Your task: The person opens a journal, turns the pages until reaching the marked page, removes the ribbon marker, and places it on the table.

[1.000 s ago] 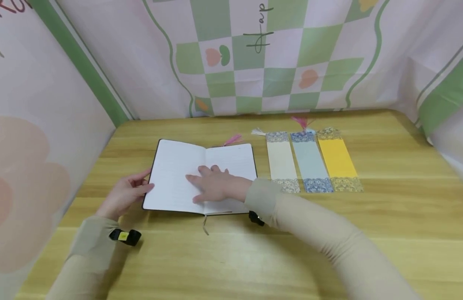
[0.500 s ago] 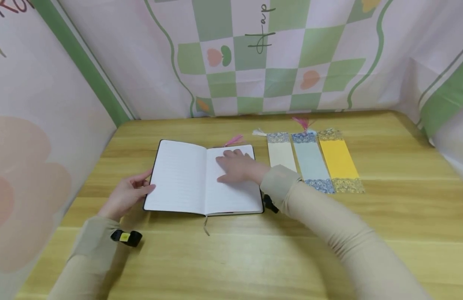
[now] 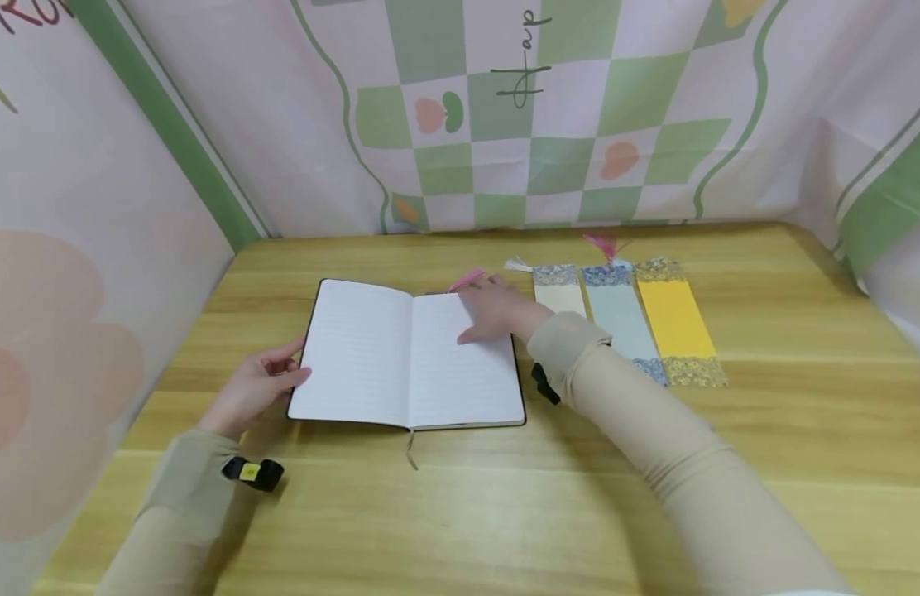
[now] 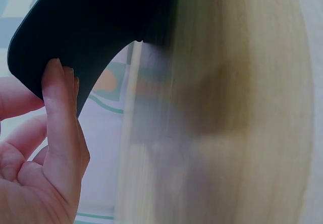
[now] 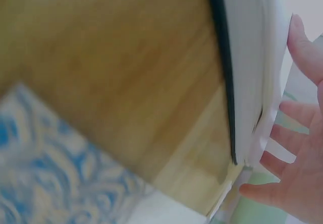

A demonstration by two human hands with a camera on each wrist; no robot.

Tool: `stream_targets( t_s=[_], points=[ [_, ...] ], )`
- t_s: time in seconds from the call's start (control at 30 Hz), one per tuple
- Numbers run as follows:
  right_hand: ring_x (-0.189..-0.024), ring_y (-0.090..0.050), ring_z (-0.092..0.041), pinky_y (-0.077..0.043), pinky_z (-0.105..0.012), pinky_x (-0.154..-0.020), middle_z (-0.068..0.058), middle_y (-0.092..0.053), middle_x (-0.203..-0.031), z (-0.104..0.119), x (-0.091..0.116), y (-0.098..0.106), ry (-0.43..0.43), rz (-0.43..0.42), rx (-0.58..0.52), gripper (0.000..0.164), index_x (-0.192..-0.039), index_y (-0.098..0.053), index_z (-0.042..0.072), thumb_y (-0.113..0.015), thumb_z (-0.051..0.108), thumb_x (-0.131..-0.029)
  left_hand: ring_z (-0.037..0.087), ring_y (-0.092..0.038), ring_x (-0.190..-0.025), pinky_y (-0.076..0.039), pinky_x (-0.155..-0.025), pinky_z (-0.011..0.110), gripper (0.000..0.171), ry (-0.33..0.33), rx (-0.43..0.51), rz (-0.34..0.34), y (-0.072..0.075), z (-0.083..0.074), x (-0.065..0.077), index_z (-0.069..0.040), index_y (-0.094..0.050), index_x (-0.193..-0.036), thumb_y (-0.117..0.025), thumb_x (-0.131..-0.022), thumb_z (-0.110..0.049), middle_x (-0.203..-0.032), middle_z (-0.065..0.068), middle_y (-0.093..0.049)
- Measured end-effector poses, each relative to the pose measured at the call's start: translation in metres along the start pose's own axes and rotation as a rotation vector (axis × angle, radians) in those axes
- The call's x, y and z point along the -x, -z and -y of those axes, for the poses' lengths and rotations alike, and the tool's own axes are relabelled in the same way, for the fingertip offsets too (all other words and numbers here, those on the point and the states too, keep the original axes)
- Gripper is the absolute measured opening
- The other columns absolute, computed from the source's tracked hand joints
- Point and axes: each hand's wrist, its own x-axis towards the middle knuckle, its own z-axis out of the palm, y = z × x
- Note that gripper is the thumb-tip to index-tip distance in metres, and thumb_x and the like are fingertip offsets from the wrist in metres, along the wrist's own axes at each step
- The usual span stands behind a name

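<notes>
left hand [image 3: 255,385] pinches the outer edge of the book [image 3: 356,352], thumb above, fingers below; book lies open on the table [image 3: 356,521], left half slightly raised; ribbon [image 3: 411,449] trails below it; right hand [image 3: 497,308] grips nothing, fingers spread and straight, now at the right page's upper corner beside the pink tassel [image 3: 468,277], not near the gutter as a second ago; gutter thus uncovered, the book apparently being smoothed open; cream bookmark [image 3: 558,302], blue bookmark [image 3: 616,310], yellow bookmark [image 3: 678,321] lie rightward, unmoved

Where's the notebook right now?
Head view, left of centre: the notebook lies open between the left hand, gripping its left edge, and the cream bookmark.
</notes>
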Motion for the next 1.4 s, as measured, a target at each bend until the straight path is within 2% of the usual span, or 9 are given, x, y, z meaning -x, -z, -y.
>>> stream_targets(
  t_s=[0.23,0.43,0.63,0.77,0.93,1.03,1.13,1.3,1.4],
  points=[
    [-0.138,-0.020,-0.045,-0.024,-0.062,-0.107,-0.018,-0.023,-0.154,-0.007,0.001,0.006,-0.083,0.009,-0.004,0.094,-0.150,-0.027,0.010,-0.069,0.055,-0.079,0.005,-0.046,-0.080,-0.045,-0.065,0.022,0.061,0.013,-0.006,-0.001,0.000,0.001,0.000,-0.009,-0.029,-0.148,-0.059,-0.094,-0.014,-0.093,-0.003,-0.048],
    [-0.139,-0.020,-0.043,-0.025,-0.061,-0.107,-0.016,-0.026,-0.153,-0.003,0.000,0.007,-0.090,0.001,0.035,0.089,-0.149,-0.031,0.017,-0.069,0.056,-0.078,0.005,-0.045,-0.079,-0.044,-0.062,0.022,0.061,0.002,-0.007,0.001,-0.001,0.000,0.000,-0.008,-0.029,-0.147,-0.059,-0.094,-0.015,-0.092,-0.003,-0.048],
    [-0.134,-0.028,-0.039,-0.027,-0.058,-0.107,-0.012,-0.037,-0.148,0.003,0.002,0.004,-0.068,-0.089,0.092,0.081,-0.142,-0.044,0.014,-0.072,0.053,-0.077,0.005,-0.045,-0.079,-0.044,-0.063,0.022,0.061,0.006,-0.006,-0.005,0.000,0.000,0.000,-0.008,-0.029,-0.147,-0.059,-0.094,-0.014,-0.093,-0.003,-0.048],
    [-0.131,-0.035,-0.037,-0.034,-0.051,-0.105,-0.011,-0.041,-0.145,0.003,0.005,-0.002,-0.024,-0.160,0.048,0.076,-0.140,-0.046,0.013,-0.075,0.046,-0.077,0.007,-0.046,-0.080,-0.046,-0.066,0.023,0.062,0.009,-0.007,-0.003,0.000,-0.001,0.000,-0.010,-0.029,-0.148,-0.059,-0.094,-0.016,-0.095,0.000,-0.048],
    [-0.124,-0.047,-0.035,-0.042,-0.046,-0.099,-0.013,-0.045,-0.141,0.002,0.013,-0.005,0.060,-0.234,-0.041,0.066,-0.135,-0.051,0.008,-0.078,0.026,-0.078,0.009,-0.045,-0.080,-0.046,-0.065,0.023,0.062,0.022,-0.016,-0.003,0.001,-0.002,0.000,-0.012,-0.028,-0.148,-0.059,-0.094,-0.017,-0.097,0.002,-0.047],
    [-0.123,-0.049,-0.034,-0.043,-0.046,-0.099,-0.017,-0.048,-0.138,0.000,0.017,-0.007,0.088,-0.251,-0.134,0.056,-0.134,-0.051,0.004,-0.071,0.008,-0.082,0.010,-0.045,-0.082,-0.047,-0.066,0.024,0.063,0.032,-0.023,-0.005,0.001,-0.002,0.000,-0.014,-0.028,-0.148,-0.059,-0.094,-0.019,-0.098,0.002,-0.047],
    [-0.120,-0.051,-0.033,-0.046,-0.043,-0.094,-0.018,-0.050,-0.136,-0.003,0.021,-0.010,0.100,-0.264,-0.290,0.058,-0.138,-0.047,0.002,-0.059,-0.007,-0.082,0.011,-0.045,-0.085,-0.048,-0.068,0.023,0.063,0.041,-0.029,-0.005,0.001,-0.002,-0.001,-0.016,-0.028,-0.148,-0.060,-0.094,-0.020,-0.099,0.002,-0.047],
    [-0.107,-0.056,-0.034,-0.048,-0.042,-0.087,-0.022,-0.056,-0.126,-0.002,0.028,-0.009,0.064,-0.287,-0.580,0.061,-0.139,-0.043,-0.001,-0.056,-0.006,-0.080,0.011,-0.045,-0.086,-0.048,-0.068,0.023,0.063,0.048,-0.034,-0.007,0.000,-0.002,-0.001,-0.015,-0.028,-0.149,-0.059,-0.094,-0.020,-0.101,0.003,-0.047],
    [-0.110,-0.054,-0.033,-0.048,-0.040,-0.089,-0.022,-0.054,-0.128,0.003,0.033,-0.004,-0.007,-0.269,-0.777,0.060,-0.142,-0.040,0.000,-0.058,0.000,-0.084,0.011,-0.045,-0.087,-0.048,-0.069,0.023,0.063,0.052,-0.033,-0.005,0.000,-0.003,0.000,-0.014,-0.028,-0.149,-0.059,-0.094,-0.020,-0.101,0.003,-0.047]
  ],
)
